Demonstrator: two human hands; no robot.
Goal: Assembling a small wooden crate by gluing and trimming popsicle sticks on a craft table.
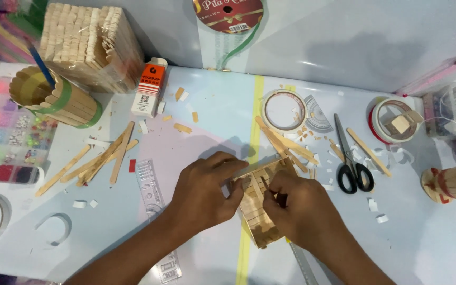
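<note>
**My two hands on a small panel of wooden craft sticks**

In the lower middle of the frame, my left hand (pixel 204 192) presses down on the left edge of a small flat panel of pale wooden craft sticks laid side by side (pixel 259 203), which rests on the pale blue bench (pixel 344 68) over a yellow strip. My left fingers are curled close and bear on the panel rather than wrapping it. My right hand (pixel 302 211) is closed narrowly, pinching a thin dark stick-like tool (pixel 266 186) whose tip touches the panel's top face. I cannot tell what the tool is.

To the right of my hands lie black-handled scissors (pixel 350 158), blades pointing up the frame. Above the panel is a clear tape roll (pixel 283 110) with a scatter of loose sticks and small offcuts beside it. At left of centre lies a loose fan of long craft sticks (pixel 98 161), and a white and orange glue bottle (pixel 149 88) lies above them. A round craft-stick pot with green bands (pixel 56 97) sits at upper left.

In my judgement, the panel could skew or come apart if my left hand eases while the tool pushes across it. The tip could also slip toward my left fingertips, which sit just beside it.
</note>
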